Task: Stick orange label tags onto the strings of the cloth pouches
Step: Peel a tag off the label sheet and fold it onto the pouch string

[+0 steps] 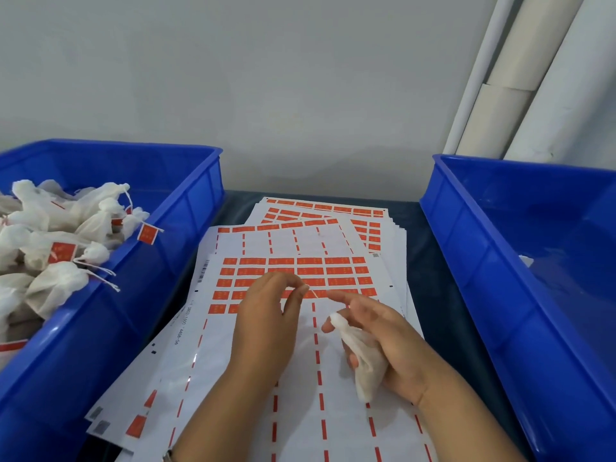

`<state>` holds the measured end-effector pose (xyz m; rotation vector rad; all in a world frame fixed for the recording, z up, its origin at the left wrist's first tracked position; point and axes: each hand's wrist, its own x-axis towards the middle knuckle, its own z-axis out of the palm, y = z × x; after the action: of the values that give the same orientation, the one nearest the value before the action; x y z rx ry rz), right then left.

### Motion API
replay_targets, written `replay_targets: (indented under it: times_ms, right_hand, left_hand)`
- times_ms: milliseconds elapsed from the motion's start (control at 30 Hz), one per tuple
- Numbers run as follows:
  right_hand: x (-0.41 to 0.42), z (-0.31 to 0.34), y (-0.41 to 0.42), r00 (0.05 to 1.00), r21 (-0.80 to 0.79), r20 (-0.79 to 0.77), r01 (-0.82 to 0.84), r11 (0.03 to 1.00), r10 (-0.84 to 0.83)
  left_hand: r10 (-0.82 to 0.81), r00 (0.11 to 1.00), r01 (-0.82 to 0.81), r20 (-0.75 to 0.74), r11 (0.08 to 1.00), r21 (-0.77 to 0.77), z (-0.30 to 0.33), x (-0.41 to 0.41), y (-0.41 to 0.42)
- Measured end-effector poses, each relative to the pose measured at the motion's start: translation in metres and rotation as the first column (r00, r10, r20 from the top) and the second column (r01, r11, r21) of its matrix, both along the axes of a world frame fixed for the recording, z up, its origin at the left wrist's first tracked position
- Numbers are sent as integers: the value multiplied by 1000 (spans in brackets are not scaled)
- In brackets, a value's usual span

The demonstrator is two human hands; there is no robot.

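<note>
One pouch point(365, 358), neck pointing away, held by right hand point(393, 341); left fingers point(300, 291) pinch its string point(315, 294).

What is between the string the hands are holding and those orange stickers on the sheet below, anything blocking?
Nothing visible. The left hand pinches the string, stretched toward the right hand, which holds the cloth pouch. The string hangs just above the orange labels on the top sheet, with only air between.
</note>
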<state>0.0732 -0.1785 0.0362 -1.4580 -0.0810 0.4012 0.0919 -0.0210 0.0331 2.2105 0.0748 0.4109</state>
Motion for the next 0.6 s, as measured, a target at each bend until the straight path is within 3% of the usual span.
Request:
replay_targets:
  times_ms: [200,433,600]
  right_hand:
    - [-5,-3,-3,998,26,63,-24,999,22]
    - [-6,2,-2,990,-23,141,35,999,-32]
    - [-6,4,-5,988,-33,142,62,998,-57]
  left_hand:
    - [-200,965,182,166,976,121,2,-13,-8]
    - [-211,955,190,211,975,114,1,-16,-10]
    - [-236,944,183,230,956,230,12,-24,-10]
